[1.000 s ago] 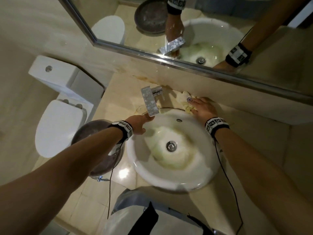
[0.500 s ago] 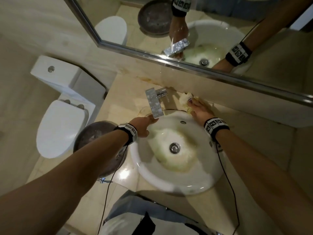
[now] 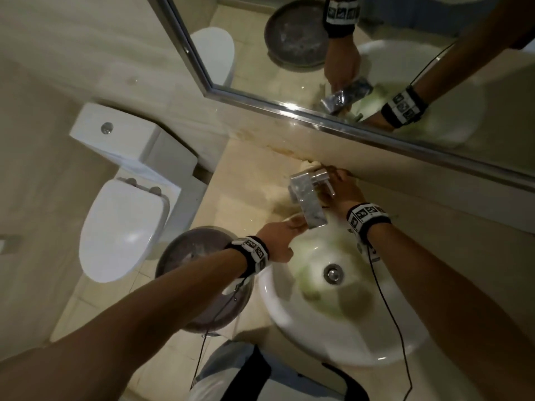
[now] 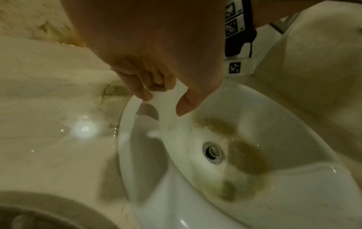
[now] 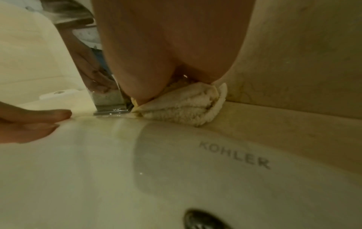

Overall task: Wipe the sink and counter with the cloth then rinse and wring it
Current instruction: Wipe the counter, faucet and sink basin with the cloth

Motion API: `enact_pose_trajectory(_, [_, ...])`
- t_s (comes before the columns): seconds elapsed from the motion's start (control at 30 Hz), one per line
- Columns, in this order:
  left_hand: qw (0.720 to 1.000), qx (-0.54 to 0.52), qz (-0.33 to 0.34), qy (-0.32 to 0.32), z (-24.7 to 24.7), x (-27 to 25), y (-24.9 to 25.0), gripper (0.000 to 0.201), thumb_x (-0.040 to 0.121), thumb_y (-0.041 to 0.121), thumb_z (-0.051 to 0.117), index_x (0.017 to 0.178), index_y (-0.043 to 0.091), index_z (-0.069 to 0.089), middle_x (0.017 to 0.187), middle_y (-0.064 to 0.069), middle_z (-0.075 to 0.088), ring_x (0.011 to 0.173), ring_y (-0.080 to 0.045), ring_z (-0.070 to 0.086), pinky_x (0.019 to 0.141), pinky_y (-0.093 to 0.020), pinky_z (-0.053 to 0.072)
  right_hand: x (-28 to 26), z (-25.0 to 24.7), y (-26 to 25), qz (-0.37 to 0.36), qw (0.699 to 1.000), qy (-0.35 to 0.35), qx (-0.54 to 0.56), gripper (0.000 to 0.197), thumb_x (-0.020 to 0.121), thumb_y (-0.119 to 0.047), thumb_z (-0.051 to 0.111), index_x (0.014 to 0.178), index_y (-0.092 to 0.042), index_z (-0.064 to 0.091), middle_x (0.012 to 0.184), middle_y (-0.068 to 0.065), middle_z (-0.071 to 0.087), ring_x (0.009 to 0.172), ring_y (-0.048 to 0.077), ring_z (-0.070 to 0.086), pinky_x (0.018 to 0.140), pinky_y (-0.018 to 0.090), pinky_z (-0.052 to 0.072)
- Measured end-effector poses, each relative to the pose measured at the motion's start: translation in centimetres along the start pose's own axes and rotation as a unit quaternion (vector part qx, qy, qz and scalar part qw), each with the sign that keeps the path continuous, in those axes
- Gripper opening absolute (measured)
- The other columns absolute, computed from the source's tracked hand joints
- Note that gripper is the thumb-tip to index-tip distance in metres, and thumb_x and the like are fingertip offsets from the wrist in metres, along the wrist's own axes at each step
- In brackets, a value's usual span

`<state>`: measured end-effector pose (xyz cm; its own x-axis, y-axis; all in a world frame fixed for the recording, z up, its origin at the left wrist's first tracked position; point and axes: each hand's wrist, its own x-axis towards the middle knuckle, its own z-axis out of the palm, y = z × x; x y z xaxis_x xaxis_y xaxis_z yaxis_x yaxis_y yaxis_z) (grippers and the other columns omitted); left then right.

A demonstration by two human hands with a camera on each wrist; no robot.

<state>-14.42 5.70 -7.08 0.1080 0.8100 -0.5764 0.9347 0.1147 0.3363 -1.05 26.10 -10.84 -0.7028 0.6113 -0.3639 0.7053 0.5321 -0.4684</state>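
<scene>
A white sink (image 3: 289,311) sits in a beige stone counter (image 3: 246,186), with yellow-green stains around its drain (image 3: 333,273). A chrome faucet (image 3: 309,201) stands at the sink's back edge. My right hand (image 3: 343,186) is behind the faucet, close to the wall. It holds a bunched cream cloth (image 5: 182,108) down on the counter beside the faucet base (image 5: 109,106), thumb down the wad's side. A bit of cloth (image 3: 310,164) peeks past the faucet. My left hand (image 3: 282,235) grips the sink's left rim (image 4: 125,139), fingers curled over the edge and thumb inside.
A mirror (image 3: 376,68) hangs on the wall just above the backsplash. Left of the counter, lower down, stand a white toilet (image 3: 124,227) and a round grey bin (image 3: 199,256). Thin cables hang from both wristbands over the sink.
My right hand has slid the cloth left along the back of the counter, from right of the faucet to behind it. My left hand has stayed on the rim.
</scene>
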Motion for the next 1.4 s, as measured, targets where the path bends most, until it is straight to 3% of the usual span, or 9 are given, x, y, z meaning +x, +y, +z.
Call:
enact_pose_trajectory(0.17, [0.997,-0.038,0.067,-0.015,-1.5,0.5,-2.3,0.074,0.086,0.02,0.056,0.155,0.029,0.029,0.15,-0.004,0.047,0.117,-0.029,0.059,0.087,-0.03,0.046,-0.9,-0.5,0.0,-0.033,0.999,-0.01,0.021,0.074,0.096,-0.04,0.06,0.157,-0.036,0.019,0.164,-0.008,0.021,0.15,0.016,0.023,0.119,0.042,0.03])
enact_pose_trajectory(0.3, [0.995,-0.002,0.033,0.098,-6.0,0.8,-6.0,0.052,0.09,0.013,0.05,0.14,0.028,0.054,0.139,0.001,0.059,0.117,-0.024,0.06,0.088,-0.03,0.049,-3.2,-1.9,0.3,-0.063,0.997,-0.019,-0.033,0.079,0.098,-0.056,0.049,0.161,-0.034,0.006,0.169,-0.008,0.01,0.154,0.017,0.011,0.123,0.043,0.022])
enact_pose_trajectory(0.37, [0.989,0.02,-0.01,0.148,-8.4,1.1,-7.7,0.046,0.091,0.011,0.048,0.133,0.024,0.061,0.134,-0.003,0.062,0.114,-0.027,0.062,0.087,-0.037,0.053,-4.4,-2.2,1.0,-0.056,0.997,-0.016,-0.051,0.074,0.098,-0.057,0.042,0.162,-0.031,0.014,0.17,-0.002,0.009,0.154,0.022,0.012,0.124,0.042,0.021])
enact_pose_trajectory(0.5, [0.978,0.097,0.017,0.185,-11.6,3.6,-8.4,0.048,0.089,0.008,0.046,0.134,0.022,0.056,0.132,-0.009,0.062,0.111,-0.03,0.061,0.084,-0.043,0.054,-5.8,-1.1,2.4,0.011,0.998,-0.023,-0.051,0.049,0.096,-0.049,0.046,0.145,-0.041,0.047,0.157,-0.002,0.035,0.131,0.017,0.043,0.101,0.037,0.047])
enact_pose_trajectory(0.7, [0.971,0.143,0.144,0.128,-12.3,9.2,-7.5,0.068,0.099,0.006,0.049,0.156,0.034,0.025,0.162,0.003,0.029,0.142,-0.025,0.036,0.115,-0.041,0.034,-3.8,3.8,4.2,0.086,0.995,-0.037,-0.026,0.069,0.072,-0.06,0.036,0.124,-0.028,0.065,0.136,0.008,0.056,0.111,0.028,0.061,0.092,0.043,0.057])
enact_pose_trajectory(0.87, [0.963,0.193,0.167,0.086,-12.5,11.4,-6.6,0.055,0.097,0.007,0.054,0.15,0.017,0.043,0.156,-0.009,0.038,0.142,-0.03,0.038,0.117,-0.043,0.031,-6.9,1.0,0.0,0.124,0.991,0.042,-0.01,0.064,0.084,-0.035,0.047,0.147,-0.026,0.048,0.15,0.006,0.048,0.125,0.025,0.048,0.097,0.035,0.05])
enact_pose_trajectory(1.07, [0.946,0.254,0.157,0.125,-11.3,12.0,-6.8,0.054,0.096,0.015,0.059,0.148,0.021,0.045,0.153,-0.004,0.043,0.139,-0.029,0.041,0.109,-0.044,0.039,-6.9,-0.6,-1.0,0.173,0.978,0.058,0.102,0.03,0.09,-0.015,0.058,0.115,-0.003,0.071,0.12,0.016,0.069,0.106,0.033,0.065,0.091,0.042,0.056])
enact_pose_trajectory(1.2, [0.936,0.296,0.151,0.119,-11.4,11.2,-6.5,0.04,0.094,0.012,0.06,0.132,0.022,0.059,0.143,-0.007,0.051,0.131,-0.029,0.049,0.101,-0.04,0.044,-6.1,-1.1,-1.6,0.179,0.964,0.013,0.197,0.045,0.095,-0.008,0.055,0.14,-0.012,0.06,0.134,0.012,0.066,0.112,0.034,0.067,0.099,0.036,0.053])
enact_pose_trajectory(1.4, [0.955,0.275,0.063,0.093,-10.8,10.1,-7.2,0.048,0.098,0.019,0.054,0.144,0.028,0.047,0.158,-0.005,0.028,0.145,-0.029,0.028,0.102,-0.042,0.045,-3.8,-1.0,-2.0,0.133,0.976,-0.035,0.171,0.058,0.099,-0.003,0.048,0.152,-0.024,0.044,0.135,0.016,0.06,0.109,0.033,0.061,0.086,0.024,0.042])
